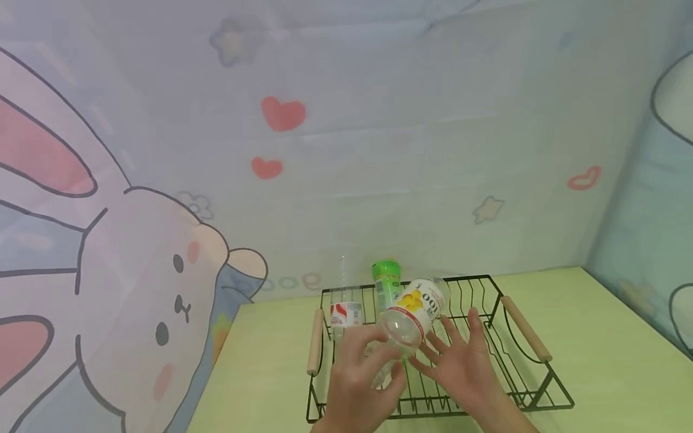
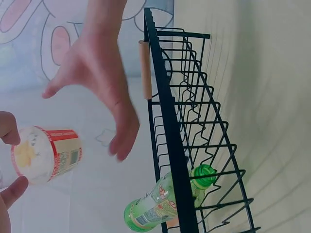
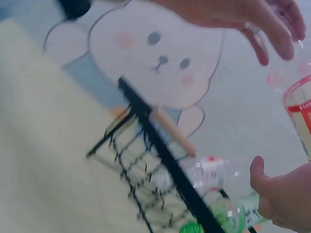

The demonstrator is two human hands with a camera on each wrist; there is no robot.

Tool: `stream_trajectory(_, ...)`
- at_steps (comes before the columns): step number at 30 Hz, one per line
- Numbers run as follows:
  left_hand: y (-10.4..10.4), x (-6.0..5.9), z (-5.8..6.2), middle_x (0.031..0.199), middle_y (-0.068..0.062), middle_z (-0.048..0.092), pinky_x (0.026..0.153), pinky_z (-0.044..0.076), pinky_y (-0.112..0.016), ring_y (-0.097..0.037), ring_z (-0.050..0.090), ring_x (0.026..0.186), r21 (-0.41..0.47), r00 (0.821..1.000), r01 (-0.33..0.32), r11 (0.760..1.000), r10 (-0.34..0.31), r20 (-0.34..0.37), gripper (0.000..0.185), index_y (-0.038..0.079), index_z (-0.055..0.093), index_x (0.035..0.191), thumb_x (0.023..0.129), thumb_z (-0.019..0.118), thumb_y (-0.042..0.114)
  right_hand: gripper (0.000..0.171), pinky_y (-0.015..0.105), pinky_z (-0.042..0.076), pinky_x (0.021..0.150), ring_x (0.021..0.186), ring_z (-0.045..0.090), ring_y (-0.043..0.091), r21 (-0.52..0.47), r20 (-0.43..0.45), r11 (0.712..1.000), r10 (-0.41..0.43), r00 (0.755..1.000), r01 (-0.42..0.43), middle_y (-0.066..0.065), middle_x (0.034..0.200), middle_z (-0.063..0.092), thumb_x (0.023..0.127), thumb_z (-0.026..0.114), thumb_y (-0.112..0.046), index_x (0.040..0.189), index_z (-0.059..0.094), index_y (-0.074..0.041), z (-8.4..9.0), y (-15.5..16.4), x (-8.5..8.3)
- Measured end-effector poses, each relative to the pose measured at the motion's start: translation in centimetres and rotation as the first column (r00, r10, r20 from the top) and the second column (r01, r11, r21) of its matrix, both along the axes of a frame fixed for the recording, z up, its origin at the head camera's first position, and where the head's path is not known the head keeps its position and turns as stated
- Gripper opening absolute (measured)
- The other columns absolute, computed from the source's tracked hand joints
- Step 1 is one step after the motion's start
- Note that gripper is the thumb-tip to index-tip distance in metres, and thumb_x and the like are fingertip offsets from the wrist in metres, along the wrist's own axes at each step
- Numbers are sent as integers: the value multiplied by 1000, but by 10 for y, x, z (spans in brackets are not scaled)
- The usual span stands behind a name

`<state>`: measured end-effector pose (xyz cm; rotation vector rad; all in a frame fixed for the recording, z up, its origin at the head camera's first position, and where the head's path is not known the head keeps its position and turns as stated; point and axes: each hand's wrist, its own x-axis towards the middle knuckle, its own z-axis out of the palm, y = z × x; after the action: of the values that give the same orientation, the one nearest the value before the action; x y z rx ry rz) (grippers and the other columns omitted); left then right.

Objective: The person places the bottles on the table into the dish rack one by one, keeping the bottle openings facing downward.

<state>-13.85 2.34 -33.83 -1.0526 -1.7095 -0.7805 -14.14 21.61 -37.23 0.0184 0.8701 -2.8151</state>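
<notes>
Fingers of the left hand [image 1: 360,376] curl around a clear plastic bottle with a yellow-and-red label [image 1: 414,316], holding it tilted above the black wire rack [image 1: 536,394]; the right hand [image 1: 460,361] spreads open beside it, holding nothing, seemingly steadying.

Black wire rack [image 3: 160,160], wooden handle [image 3: 174,131], bottles [image 3: 214,172] inside.

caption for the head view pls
Left hand holds a clear bottle over a wire rack; right hand open beside it.

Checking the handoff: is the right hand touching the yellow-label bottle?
Apart. The left wrist view shows open background between the right hand and the yellow-label bottle, which the left hand pinches.
</notes>
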Motion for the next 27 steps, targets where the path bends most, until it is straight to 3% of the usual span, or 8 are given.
stream_trajectory(4, 6, 2, -2, 96, -8, 59, 75, 49, -25, -23, 55, 90, 64, 991, 6, 998, 3, -135, 17, 11, 69, 84, 69, 67, 4, 101, 49, 25, 113, 133, 36, 28, -180, -19, 982, 56, 998, -59, 8, 147, 26, 78, 44, -82, 153, 1, -28, 6, -15, -3)
stream_trajectory(8, 11, 5, -4, 94, -10, 60, 71, 50, -23, -25, 57, 87, 104, 977, -8, 995, 30, -210, 11, 8, 68, 79, 72, 62, 4, 88, 47, 22, 114, 129, 44, 27, -322, -115, 934, 122, 986, -154, 6, 141, 45, 79, 48, -79, 146, 27, -26, 9, -21, -8)
stream_trajectory(12, 14, 9, -10, 94, -9, 62, 72, 50, -23, -24, 57, 88, 102, 979, -41, 994, 60, -193, 9, 9, 68, 77, 78, 59, 7, 79, 41, 27, 112, 126, 47, 27, -409, -166, 886, 164, 972, -219, 7, 135, 52, 82, 50, -74, 139, 41, -21, 13, -23, -11)
stream_trajectory(16, 18, 11, -17, 94, -8, 62, 78, 50, -27, -24, 58, 90, 96, 983, -44, 994, 60, -172, 7, 11, 65, 73, 77, 60, 7, 70, 38, 34, 109, 123, 50, 27, -437, -191, 866, 176, 966, -244, 8, 129, 55, 86, 48, -70, 136, 31, -23, 21, -25, -10)
stream_trajectory(22, 24, 12, -25, 90, -6, 61, 78, 51, -29, -24, 59, 89, 93, 976, -53, 994, 71, -206, 20, 13, 63, 68, 86, 55, 12, 44, 31, 43, 101, 107, 59, 20, -418, -151, 893, 113, 982, -167, 4, 116, 59, 99, 44, -44, 131, 27, -20, 30, -28, -11)
stream_trajectory(27, 26, 12, -31, 90, -6, 61, 78, 51, -29, -24, 58, 89, 89, 980, -63, 994, 78, -182, 22, 14, 63, 68, 88, 52, 14, 45, 26, 45, 95, 95, 59, 15, -361, -77, 928, 66, 995, -89, 1, 107, 59, 99, 43, -32, 133, 16, -24, 33, -27, -11)
